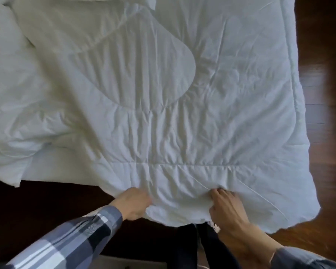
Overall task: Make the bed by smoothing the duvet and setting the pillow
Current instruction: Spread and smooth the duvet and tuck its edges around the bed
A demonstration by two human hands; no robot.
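Observation:
A white quilted duvet (163, 94) covers the bed and fills most of the view, creased, with its near edge hanging over the bed's foot. My left hand (133, 202) grips that near edge left of centre, fingers curled into the fabric. My right hand (224, 206) grips the same edge a little further right, fingers pressed into a bunched fold. The cloth between the two hands is gathered in small wrinkles. A white pillow corner (149, 1) shows at the top edge, and crumpled white bedding (6, 39) lies at the far left.
Dark wooden floor (322, 74) runs along the bed's right side and under the near edge. My dark trouser legs (194, 245) stand at the foot of the bed. The duvet's right corner (306, 210) hangs over the floor.

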